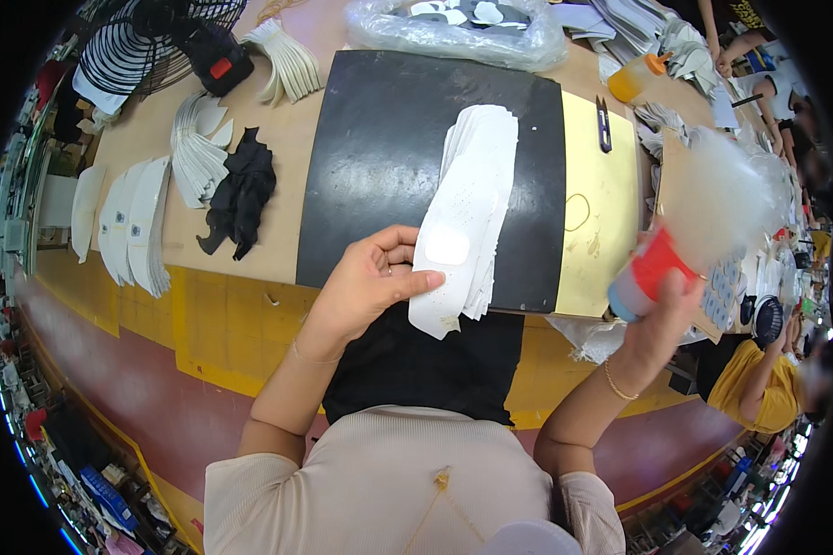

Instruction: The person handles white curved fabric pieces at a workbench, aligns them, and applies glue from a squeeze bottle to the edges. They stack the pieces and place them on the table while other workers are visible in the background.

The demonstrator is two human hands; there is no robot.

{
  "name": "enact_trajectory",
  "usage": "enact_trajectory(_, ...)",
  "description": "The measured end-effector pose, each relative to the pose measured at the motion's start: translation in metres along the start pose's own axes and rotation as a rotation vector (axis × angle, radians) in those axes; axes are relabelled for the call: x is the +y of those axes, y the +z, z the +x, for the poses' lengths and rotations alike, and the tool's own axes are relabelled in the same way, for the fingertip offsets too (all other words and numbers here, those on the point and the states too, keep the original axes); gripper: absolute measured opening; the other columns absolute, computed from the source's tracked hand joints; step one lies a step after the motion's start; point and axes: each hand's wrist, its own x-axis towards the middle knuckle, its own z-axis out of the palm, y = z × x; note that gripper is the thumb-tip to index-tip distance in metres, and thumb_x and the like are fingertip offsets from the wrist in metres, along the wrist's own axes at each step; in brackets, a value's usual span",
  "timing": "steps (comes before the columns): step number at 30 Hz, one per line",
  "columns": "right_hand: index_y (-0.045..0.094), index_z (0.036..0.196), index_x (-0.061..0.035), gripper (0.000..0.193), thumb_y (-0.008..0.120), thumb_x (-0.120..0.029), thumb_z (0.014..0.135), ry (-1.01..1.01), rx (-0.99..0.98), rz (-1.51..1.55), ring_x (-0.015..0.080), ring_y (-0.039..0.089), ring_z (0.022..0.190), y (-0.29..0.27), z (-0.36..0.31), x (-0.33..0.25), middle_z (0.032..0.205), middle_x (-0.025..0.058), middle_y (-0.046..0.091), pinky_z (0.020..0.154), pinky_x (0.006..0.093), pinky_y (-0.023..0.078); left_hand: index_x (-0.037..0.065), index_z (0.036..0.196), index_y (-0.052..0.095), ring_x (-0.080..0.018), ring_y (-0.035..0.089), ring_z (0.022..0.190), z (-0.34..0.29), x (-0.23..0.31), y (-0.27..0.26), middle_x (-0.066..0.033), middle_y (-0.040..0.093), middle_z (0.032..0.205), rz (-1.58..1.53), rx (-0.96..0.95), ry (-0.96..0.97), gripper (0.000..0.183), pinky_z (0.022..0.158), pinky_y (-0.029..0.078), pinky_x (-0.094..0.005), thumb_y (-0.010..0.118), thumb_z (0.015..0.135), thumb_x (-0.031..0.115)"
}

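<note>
My left hand point(366, 287) pinches the left edge of a long white piece point(477, 185), thumb on top and fingers underneath. The piece carries small dark specks and a smooth pale oval patch near my thumb. Beneath it, a slightly fanned stack of similar pieces point(479, 289) lies on a black board point(370, 139), its near end passing the board's front edge. Off to the right, my right hand point(662, 324) is wrapped round a brush point(652, 273) with a red and blue handle and a bushy white head. The brush is blurred and held apart from the pieces.
Right of the board lies a yellow sheet point(602, 250) with thread snips point(604, 125). An orange-capped bottle point(637, 78) stands beyond. To the left are black cloth point(243, 190), piles of white pieces point(143, 217) and a black fan point(143, 46). A plastic bag point(453, 42) sits behind. Other people work at right.
</note>
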Motion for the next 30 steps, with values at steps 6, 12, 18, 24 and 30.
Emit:
enact_trajectory(6,0.050,0.125,0.0037,0.101,0.080,-0.069,0.061,-0.014,-0.160,0.201,0.0318,0.067,0.103,0.033,0.007,-0.014,0.109,0.0143,0.062,0.091,0.0453,0.056,-0.004,0.125,0.055,-0.0145,0.069,0.090,0.000,0.004,0.006,-0.0120,0.069,0.108,-0.006,-0.045,-0.056,0.043,0.071,0.058,-0.0252,0.072,0.086,0.003)
enact_trajectory(12,0.044,0.131,-0.0016,0.107,0.058,-0.085,0.066,-0.030,-0.059,0.277,0.0303,0.070,0.088,0.075,0.023,0.019,0.109,0.0142,0.063,0.077,0.0458,0.061,-0.005,0.131,0.050,-0.0147,0.070,0.087,0.000,0.005,0.011,-0.0132,0.069,0.108,0.000,-0.066,-0.031,0.050,0.063,0.058,-0.0242,0.071,0.087,0.004)
enact_trajectory(18,0.043,0.129,-0.0036,0.084,0.053,-0.074,0.085,0.037,-0.083,0.351,0.0279,0.070,0.082,0.090,0.035,0.038,0.106,0.0129,0.062,0.070,0.0435,0.062,-0.004,0.135,0.046,-0.0138,0.070,0.087,-0.001,0.010,0.011,-0.0134,0.071,0.107,-0.009,-0.110,-0.060,0.055,0.064,0.056,-0.0242,0.071,0.086,0.004)
enact_trajectory(24,0.049,0.124,0.0005,0.071,0.052,-0.063,0.093,0.175,-0.056,0.504,0.0202,0.064,0.092,0.100,0.038,0.033,0.104,0.0154,0.063,0.082,0.0348,0.055,-0.004,0.135,0.046,-0.0138,0.069,0.089,-0.004,0.011,0.015,-0.0134,0.071,0.106,-0.044,-0.130,-0.051,0.056,0.069,0.056,-0.0251,0.071,0.086,0.002)
enact_trajectory(30,0.049,0.122,-0.0044,0.068,0.054,-0.065,0.090,0.203,0.049,0.532,0.0231,0.068,0.071,0.102,0.047,0.036,0.092,0.0129,0.065,0.063,0.0409,0.062,-0.006,0.134,0.047,-0.0170,0.069,0.099,-0.004,0.010,0.018,-0.0151,0.070,0.109,-0.072,-0.114,-0.051,0.054,0.085,0.056,-0.0298,0.070,0.085,-0.003)
